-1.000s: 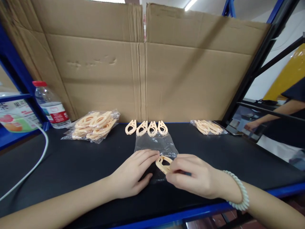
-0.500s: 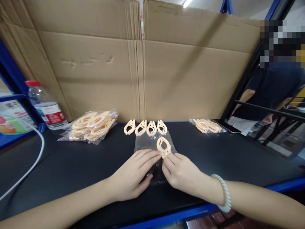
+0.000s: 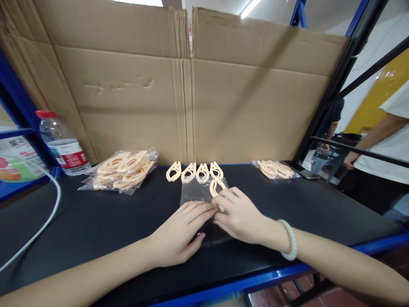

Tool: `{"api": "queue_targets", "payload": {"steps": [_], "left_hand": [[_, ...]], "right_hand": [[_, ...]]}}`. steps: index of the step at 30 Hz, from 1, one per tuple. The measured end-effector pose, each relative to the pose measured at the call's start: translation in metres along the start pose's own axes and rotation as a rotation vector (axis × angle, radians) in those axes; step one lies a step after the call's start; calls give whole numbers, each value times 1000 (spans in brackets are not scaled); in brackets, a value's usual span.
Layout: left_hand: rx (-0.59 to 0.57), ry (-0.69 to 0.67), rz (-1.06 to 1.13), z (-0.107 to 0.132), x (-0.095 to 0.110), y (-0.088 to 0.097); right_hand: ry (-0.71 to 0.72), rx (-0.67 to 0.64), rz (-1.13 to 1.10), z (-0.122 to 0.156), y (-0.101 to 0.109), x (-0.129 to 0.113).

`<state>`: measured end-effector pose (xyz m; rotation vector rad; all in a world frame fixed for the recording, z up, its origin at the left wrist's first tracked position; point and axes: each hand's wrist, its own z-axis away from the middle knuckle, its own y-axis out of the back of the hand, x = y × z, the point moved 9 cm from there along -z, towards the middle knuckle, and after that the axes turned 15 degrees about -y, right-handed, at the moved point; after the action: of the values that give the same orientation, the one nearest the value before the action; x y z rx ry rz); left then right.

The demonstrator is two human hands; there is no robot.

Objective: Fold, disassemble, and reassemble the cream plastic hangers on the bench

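Between my hands a clear plastic bag lies flat on the black tabletop. My right hand pinches the near end of a beige plastic folding hanger, whose looped far part shows over the bag. My left hand rests on the near part of the bag, fingers stretched out and thumb apart, its fingertips meeting those of my right hand. The hanger's lower end is hidden by my fingers. Just beyond the bag, several matching folding hangers stand in a row.
Bagged hangers are piled at left, near a water bottle and a white cable. Another bagged bundle and a phone lie at right. Cardboard walls the back. People stand beyond the right-hand frame.
My right hand has shifted slightly up and left over the hanger, covering more of it. My left hand stays nearly still. The view has turned slightly, and different people show at right.
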<state>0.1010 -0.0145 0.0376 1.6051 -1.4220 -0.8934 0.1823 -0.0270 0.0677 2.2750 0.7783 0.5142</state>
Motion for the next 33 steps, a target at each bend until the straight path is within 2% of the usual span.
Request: {"api": "queue_targets", "payload": {"steps": [1, 3, 4, 5, 6, 8, 10, 14, 16, 18, 22, 27, 29, 33], "left_hand": [[2, -3, 4, 0, 0, 0], [-1, -8, 9, 1, 0, 0], [-4, -9, 13, 1, 0, 0], [-6, -10, 17, 0, 0, 0], [-5, -11, 21, 0, 0, 1], [-3, -18, 35, 0, 1, 2], [-7, -26, 57, 1, 1, 1], [2, -41, 86, 3, 0, 1], [1, -54, 79, 4, 1, 0], [-4, -61, 71, 4, 2, 0], [-1, -71, 75, 5, 3, 0], [-8, -90, 71, 5, 4, 2], [-4, -95, 62, 4, 5, 3], [15, -93, 58, 6, 5, 4]], "right_hand": [[-48, 61, -144, -6, 13, 12], [-228, 229, -332, -19, 35, 53], [-301, 294, -334, -25, 41, 74], [-362, 295, -294, -34, 39, 93], [-386, 214, -224, -44, 28, 108], [-316, -104, -34, -63, -16, 127], [-245, -274, 6, -72, -53, 140], [-198, -507, 101, -70, -117, 150], [-213, -581, 156, -64, -136, 152], [-243, -622, 202, -58, -144, 156], [-332, -671, 251, -44, -135, 179], [-426, -721, 135, -9, -100, 199], [-445, -651, 45, 4, -79, 196], [-514, -380, -119, 29, -30, 191]]}}
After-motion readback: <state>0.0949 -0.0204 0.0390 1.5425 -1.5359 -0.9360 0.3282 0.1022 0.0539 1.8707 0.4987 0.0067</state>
